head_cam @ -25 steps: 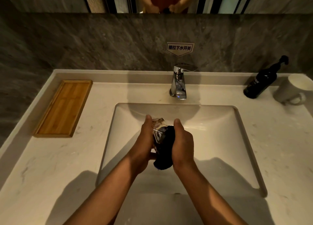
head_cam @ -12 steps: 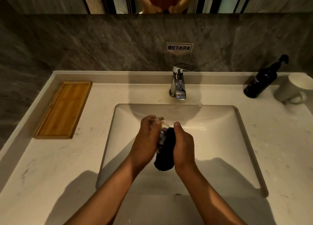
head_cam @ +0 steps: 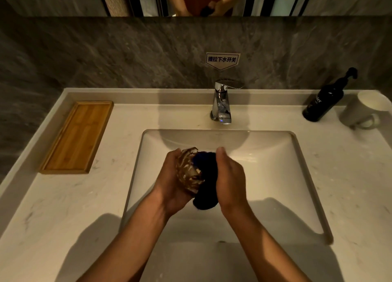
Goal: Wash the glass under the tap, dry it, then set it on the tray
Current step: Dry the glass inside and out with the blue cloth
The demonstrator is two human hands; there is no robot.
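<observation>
A white sink (head_cam: 275,175) fills the frame's centre; above its basin, the left hand (head_cam: 169,182) grips the cut glass (head_cam: 188,171) while the right hand (head_cam: 230,180) holds a dark cloth (head_cam: 206,188) against it. An empty wooden tray (head_cam: 77,137) sits upper left, a white mug (head_cam: 362,109) upper right.

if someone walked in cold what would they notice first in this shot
First the two hands over the middle of the sink: the left hand grips a patterned glass while the right hand presses a dark blue cloth against it. Next, the bamboo tray on the counter to the left, and the chrome tap behind the basin, with no water visibly running.
</observation>
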